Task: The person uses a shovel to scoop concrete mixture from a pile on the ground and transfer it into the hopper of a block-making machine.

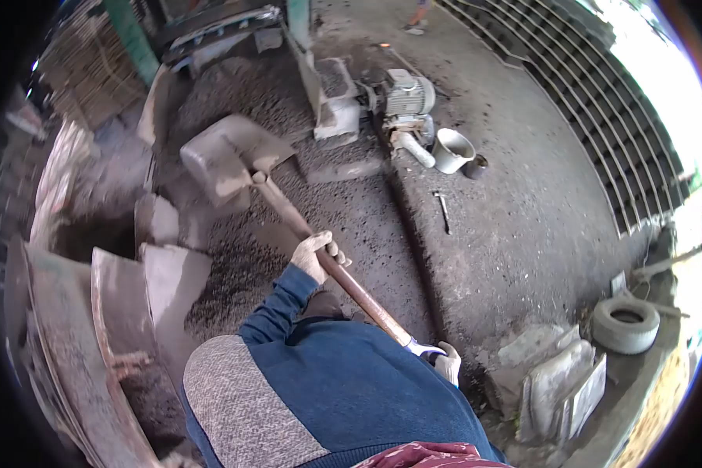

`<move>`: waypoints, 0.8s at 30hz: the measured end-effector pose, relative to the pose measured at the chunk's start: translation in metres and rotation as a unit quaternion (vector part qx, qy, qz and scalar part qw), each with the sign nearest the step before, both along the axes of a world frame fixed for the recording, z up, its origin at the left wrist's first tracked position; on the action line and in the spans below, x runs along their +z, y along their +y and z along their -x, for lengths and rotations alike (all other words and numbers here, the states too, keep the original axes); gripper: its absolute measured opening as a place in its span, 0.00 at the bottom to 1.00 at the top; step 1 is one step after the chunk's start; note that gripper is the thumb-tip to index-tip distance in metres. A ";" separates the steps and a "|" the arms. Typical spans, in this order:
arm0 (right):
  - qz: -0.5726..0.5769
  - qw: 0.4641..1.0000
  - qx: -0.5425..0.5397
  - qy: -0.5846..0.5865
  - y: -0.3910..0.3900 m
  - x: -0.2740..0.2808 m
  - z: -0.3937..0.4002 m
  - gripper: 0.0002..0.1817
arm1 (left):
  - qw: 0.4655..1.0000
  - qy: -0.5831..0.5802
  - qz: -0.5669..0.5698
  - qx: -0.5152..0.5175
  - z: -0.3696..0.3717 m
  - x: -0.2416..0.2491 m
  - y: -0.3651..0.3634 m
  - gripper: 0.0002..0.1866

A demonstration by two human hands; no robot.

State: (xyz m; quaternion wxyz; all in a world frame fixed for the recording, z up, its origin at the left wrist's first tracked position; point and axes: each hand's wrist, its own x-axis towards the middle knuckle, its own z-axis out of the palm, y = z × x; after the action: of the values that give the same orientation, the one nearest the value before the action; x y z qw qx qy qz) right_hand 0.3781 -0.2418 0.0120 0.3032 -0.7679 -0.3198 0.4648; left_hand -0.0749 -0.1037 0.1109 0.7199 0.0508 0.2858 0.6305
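i see the left hand (317,254) clenched around the middle of the shovel (288,210) shaft at frame centre, the right hand (448,362) gripping its end at lower right. the blade hangs in the upper left over dark gravel (242,273). a motor (405,97) and white bucket (452,148) sit upper centre, a tyre (625,324) at right, and my blue sleeve (277,304) blocks the lower middle.

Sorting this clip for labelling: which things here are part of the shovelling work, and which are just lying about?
In use:
- shovel, blade raised
- left hand, gripping mid-shaft
- right hand, at the handle end
- dark gravelly mix below the blade

Lying about:
- white bucket
- electric motor
- small tool on the floor
- tyre
- stacked blocks
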 end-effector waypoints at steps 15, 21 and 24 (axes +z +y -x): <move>-0.124 0.968 -0.029 0.217 0.088 0.264 0.032 0.27 | 0.986 -0.012 0.035 0.164 0.031 0.111 0.085 0.11; -0.191 0.963 -0.086 0.169 0.097 0.280 0.095 0.21 | 0.993 -0.071 0.017 0.089 0.091 0.094 0.109 0.07; -0.223 0.964 -0.110 0.091 0.108 0.277 0.141 0.15 | 0.994 -0.066 0.049 0.074 0.130 0.095 0.126 0.06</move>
State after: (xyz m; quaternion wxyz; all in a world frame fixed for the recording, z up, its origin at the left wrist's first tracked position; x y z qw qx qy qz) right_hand 0.2374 -0.1333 0.2889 0.5438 -0.6656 -0.3005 0.4134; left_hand -0.2050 0.0228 0.2054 0.6905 -0.0476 0.2711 0.6689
